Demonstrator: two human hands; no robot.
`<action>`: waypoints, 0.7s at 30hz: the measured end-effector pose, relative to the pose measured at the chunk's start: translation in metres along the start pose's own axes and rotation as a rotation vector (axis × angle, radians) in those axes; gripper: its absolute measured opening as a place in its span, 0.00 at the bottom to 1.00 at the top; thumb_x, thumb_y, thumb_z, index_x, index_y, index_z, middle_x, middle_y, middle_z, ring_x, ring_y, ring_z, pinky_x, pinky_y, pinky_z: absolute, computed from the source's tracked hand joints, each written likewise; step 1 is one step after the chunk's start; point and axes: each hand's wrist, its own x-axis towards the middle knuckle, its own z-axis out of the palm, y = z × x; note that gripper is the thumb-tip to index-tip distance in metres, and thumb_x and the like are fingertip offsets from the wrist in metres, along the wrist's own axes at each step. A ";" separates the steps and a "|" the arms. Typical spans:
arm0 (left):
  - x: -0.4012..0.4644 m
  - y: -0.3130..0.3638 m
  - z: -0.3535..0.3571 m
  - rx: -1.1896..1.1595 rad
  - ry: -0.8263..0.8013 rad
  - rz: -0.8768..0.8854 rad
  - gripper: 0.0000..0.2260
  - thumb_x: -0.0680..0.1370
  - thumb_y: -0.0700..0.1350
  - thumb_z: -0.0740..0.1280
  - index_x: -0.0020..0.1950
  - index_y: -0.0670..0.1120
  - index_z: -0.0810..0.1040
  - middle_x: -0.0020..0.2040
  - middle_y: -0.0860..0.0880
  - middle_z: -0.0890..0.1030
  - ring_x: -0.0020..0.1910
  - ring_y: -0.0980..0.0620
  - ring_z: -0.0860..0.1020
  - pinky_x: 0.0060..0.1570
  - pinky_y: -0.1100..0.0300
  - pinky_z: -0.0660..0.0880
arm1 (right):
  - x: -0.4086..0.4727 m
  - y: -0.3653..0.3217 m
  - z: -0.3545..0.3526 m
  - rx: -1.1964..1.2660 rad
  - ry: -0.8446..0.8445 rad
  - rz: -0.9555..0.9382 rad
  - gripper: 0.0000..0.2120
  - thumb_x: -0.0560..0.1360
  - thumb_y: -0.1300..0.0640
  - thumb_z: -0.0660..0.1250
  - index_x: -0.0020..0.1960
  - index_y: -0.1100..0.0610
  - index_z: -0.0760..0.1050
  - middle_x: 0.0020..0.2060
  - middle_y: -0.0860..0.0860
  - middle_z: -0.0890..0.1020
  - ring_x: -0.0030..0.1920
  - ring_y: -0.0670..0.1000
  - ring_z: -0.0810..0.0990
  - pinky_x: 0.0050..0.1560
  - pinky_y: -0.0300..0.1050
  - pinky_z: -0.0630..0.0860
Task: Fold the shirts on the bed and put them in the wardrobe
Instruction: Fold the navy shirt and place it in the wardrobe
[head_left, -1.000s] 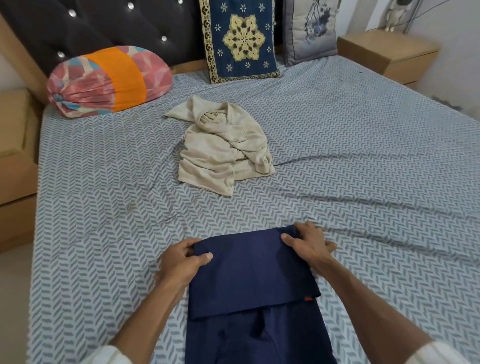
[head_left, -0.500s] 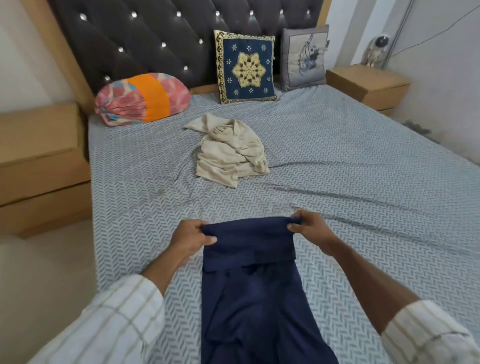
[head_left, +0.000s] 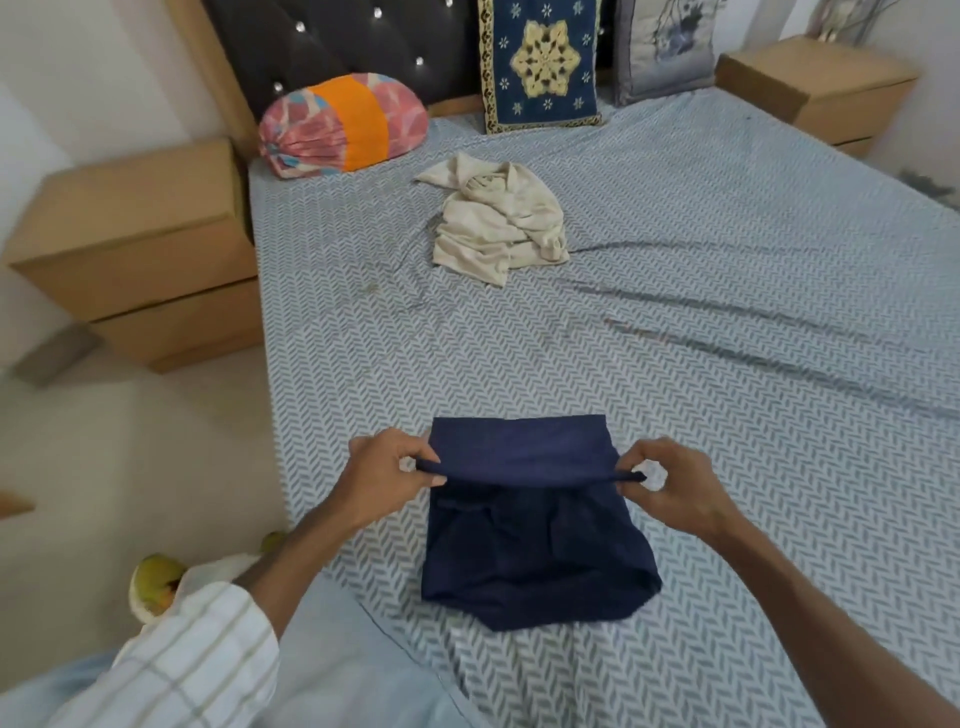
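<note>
Gripping the navy shirt (head_left: 524, 525) at the near edge of the bed (head_left: 727, 322), around 6 o'clock: left hand (head_left: 387, 475) pinching the fold's end at 9 o'clock of the garment, right hand (head_left: 670, 486) pinching the opposite end at 3 o'clock, thumbs and forefingers closed on the doubled edge. Holding that edge slightly raised, with the lower layers bunching and sagging toward the mattress edge.

Risking, probably, a crooked fold: unequal pull from the two pinches likely skewing the top layer, and the rumpled layers beneath likely creasing in once pressed flat. Possibly slipping floorward too, lying so close to the bed's edge.

Hiding under the raised flap: collar and sleeves, so impossible to tell how the inner folds are lying. Cutting off both forearms at the bottom; blurring a yellow-green object (head_left: 153, 584) at 7 o'clock beyond identifying.

Waiting farther off, toward 12 o'clock: the beige shirt (head_left: 498, 223), crumpled and not yet folded, well apart from the navy one. Showing no wardrobe anywhere, so leaving its direction unknown.
</note>
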 end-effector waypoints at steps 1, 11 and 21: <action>-0.011 -0.004 0.004 0.020 0.009 0.037 0.09 0.66 0.43 0.81 0.40 0.54 0.86 0.42 0.58 0.82 0.46 0.60 0.80 0.53 0.63 0.75 | -0.011 0.004 0.004 -0.018 0.010 -0.035 0.16 0.65 0.60 0.77 0.38 0.41 0.77 0.45 0.29 0.79 0.50 0.35 0.77 0.58 0.51 0.72; -0.078 -0.039 0.062 0.198 -0.062 0.158 0.13 0.62 0.43 0.82 0.36 0.56 0.82 0.40 0.59 0.78 0.46 0.61 0.71 0.50 0.49 0.74 | -0.088 0.042 0.038 -0.171 -0.039 -0.154 0.15 0.59 0.57 0.71 0.42 0.42 0.73 0.36 0.34 0.77 0.45 0.41 0.77 0.49 0.53 0.68; -0.052 -0.034 0.074 0.030 -0.048 -0.116 0.10 0.73 0.52 0.72 0.52 0.51 0.80 0.46 0.55 0.80 0.48 0.55 0.78 0.52 0.54 0.76 | -0.050 0.027 0.041 -0.026 -0.037 0.118 0.12 0.74 0.41 0.68 0.48 0.49 0.80 0.44 0.41 0.81 0.45 0.44 0.79 0.50 0.45 0.75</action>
